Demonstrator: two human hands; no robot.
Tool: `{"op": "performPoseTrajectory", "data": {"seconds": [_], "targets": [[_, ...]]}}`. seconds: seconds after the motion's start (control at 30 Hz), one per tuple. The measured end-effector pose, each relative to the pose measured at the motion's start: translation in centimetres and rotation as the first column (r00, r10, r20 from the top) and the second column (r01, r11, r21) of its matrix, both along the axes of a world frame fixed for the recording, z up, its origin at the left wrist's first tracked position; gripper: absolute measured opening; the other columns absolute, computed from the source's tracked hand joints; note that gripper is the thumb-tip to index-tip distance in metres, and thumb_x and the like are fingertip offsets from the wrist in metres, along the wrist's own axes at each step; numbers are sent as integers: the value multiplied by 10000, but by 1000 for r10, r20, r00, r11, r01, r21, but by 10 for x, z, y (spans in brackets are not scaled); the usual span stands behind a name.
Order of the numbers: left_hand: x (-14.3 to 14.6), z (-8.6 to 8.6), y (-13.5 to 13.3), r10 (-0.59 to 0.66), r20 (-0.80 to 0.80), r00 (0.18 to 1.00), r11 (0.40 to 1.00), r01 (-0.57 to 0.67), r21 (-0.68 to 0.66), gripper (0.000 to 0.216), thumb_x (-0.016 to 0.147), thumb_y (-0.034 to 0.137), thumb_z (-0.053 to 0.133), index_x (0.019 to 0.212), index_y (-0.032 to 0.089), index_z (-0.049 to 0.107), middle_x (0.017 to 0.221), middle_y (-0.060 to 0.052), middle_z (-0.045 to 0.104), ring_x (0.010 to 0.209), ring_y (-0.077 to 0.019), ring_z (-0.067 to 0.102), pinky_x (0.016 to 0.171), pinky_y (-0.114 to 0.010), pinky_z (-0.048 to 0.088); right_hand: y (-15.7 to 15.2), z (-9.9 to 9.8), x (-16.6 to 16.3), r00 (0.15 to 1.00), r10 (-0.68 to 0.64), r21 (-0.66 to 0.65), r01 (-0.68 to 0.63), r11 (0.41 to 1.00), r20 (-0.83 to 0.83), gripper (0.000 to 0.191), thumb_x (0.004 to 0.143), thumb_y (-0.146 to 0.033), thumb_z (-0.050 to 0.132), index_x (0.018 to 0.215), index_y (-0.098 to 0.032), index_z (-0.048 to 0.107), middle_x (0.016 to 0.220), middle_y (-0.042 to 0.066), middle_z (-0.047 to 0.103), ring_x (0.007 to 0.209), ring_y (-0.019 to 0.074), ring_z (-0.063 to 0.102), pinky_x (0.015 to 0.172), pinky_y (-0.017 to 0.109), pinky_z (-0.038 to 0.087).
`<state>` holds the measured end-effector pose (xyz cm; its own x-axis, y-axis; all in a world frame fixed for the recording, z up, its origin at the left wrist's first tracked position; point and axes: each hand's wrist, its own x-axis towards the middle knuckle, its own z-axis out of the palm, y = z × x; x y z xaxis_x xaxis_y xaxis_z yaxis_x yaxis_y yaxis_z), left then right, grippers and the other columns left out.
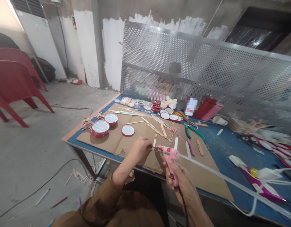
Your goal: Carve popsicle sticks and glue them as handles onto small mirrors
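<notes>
My right hand point(179, 178) is wrapped round the handle of a pink glue gun point(169, 154), with a long translucent glue stick point(221, 175) running out of its back end. The gun's nozzle points left, close to my left hand point(142, 149). That left hand is closed, thumb and fingers pinched together; what lies between them is too small to make out. Just beside its fingertips, at the nozzle, is a short pale wooden stick point(155, 140). Brown cardboard point(140, 157) lies under both hands. A round red-rimmed disc point(128, 130) rests on it, left of the stick.
Stacked red-rimmed discs point(100, 127) stand at the left. Green-handled pliers point(187, 131), marker pens point(199, 147) and wooden sticks point(155, 130) lie beyond the gun. A purple power strip point(265, 189) with cables is at the right. A perforated metal panel point(195, 60) backs the table.
</notes>
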<state>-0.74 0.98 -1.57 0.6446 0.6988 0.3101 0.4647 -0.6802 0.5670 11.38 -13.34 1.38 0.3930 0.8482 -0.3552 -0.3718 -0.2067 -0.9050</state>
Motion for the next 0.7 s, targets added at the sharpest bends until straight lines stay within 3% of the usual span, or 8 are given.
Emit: {"op": "performPoseTrajectory", "data": {"seconds": [0.23, 0.7], "targets": [[-5, -2, 2, -84, 7, 996, 995, 84, 47, 114, 782, 202, 617, 798, 195, 730, 837, -48, 654, 828, -162, 564, 775, -249, 417, -1, 0, -1, 999, -6, 3, 6, 1000, 32, 470, 563, -519, 767, 769, -119, 631, 470, -42, 509, 324, 31, 392, 275, 135, 261], [-1, -7, 1, -84, 56, 995, 989, 76, 128, 140, 784, 226, 625, 701, 207, 735, 758, -32, 635, 730, -128, 548, 706, -229, 401, -1, 0, -1, 999, -4, 7, 4, 1000, 37, 449, 580, -520, 757, 750, -126, 622, 466, -48, 501, 321, 28, 383, 276, 132, 253]]}}
